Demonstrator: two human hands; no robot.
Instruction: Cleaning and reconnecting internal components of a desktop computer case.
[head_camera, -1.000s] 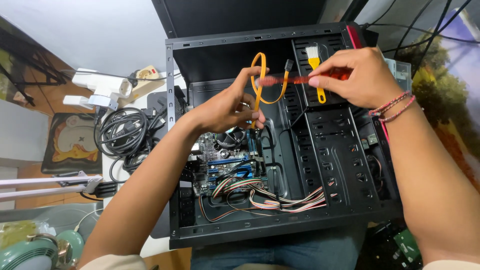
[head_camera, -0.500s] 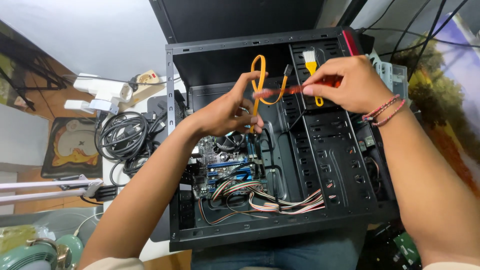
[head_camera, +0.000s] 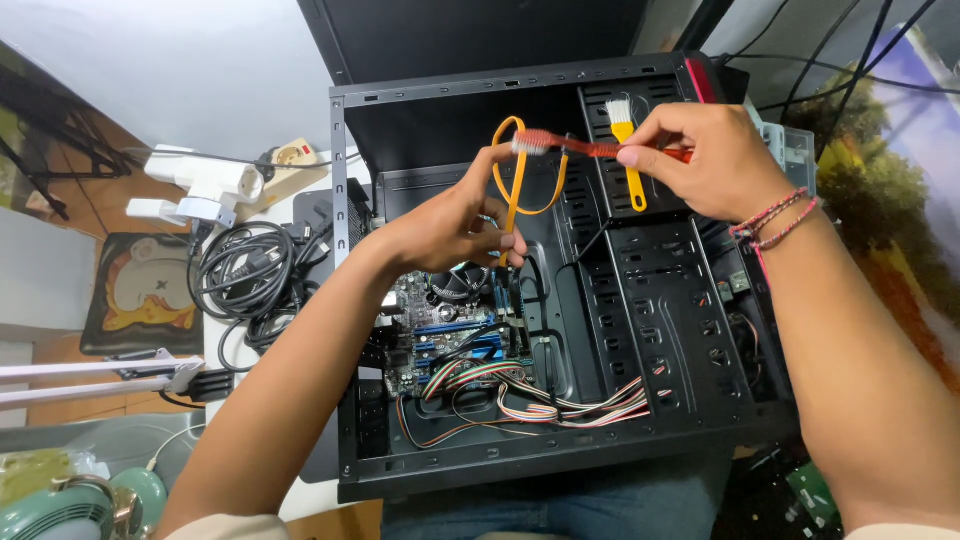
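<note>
The left hand (head_camera: 450, 225) pinches a looped orange cable (head_camera: 515, 185) above the open computer case (head_camera: 560, 440). The right hand (head_camera: 715, 160) pinches a red toothbrush (head_camera: 590, 148); its bristles touch the top of the cable. A yellow brush (head_camera: 628, 150) lies on the case's drive bay behind. Black cords (head_camera: 245, 265) lie on the tabletop (head_camera: 225, 345) to the left.
</note>
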